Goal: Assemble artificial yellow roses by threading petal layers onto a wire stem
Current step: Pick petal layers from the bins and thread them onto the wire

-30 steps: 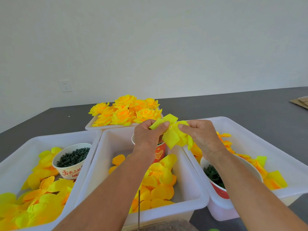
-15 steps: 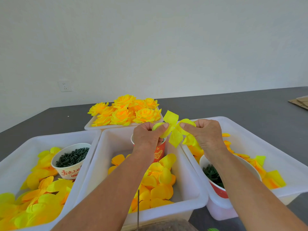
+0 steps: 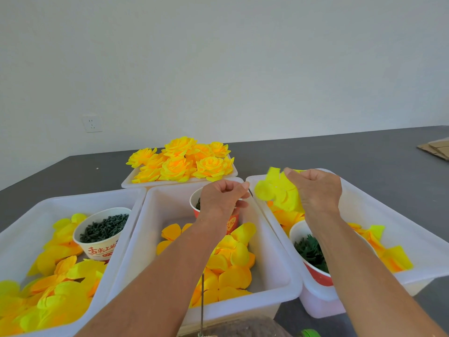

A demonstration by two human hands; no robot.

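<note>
My right hand [image 3: 315, 193] pinches a bright yellow petal layer [image 3: 277, 190] over the near-left corner of the right bin. My left hand [image 3: 223, 198] hovers over the red cup [image 3: 232, 222] in the middle bin, a short way left of the petals. Its fingers are curled, and a thin dark tip [image 3: 250, 192] shows past the forefinger. A thin wire stem [image 3: 202, 305] stands upright at the bottom centre, in front of the middle bin. Finished yellow roses [image 3: 182, 162] fill a tray at the back.
Three white bins stand side by side: the left bin [image 3: 21, 229] with petals and a cup of dark pieces [image 3: 104, 228], the middle bin [image 3: 272, 239] with orange-yellow petals, and the right bin [image 3: 401, 227] with petals and a bowl of green calyxes [image 3: 311, 254]. Cardboard [image 3: 435, 148] lies far right.
Both hands held the petal layer together before. The left hand has let go and drawn slightly left, while the right hand carried the petals to the right, over the right bin.
</note>
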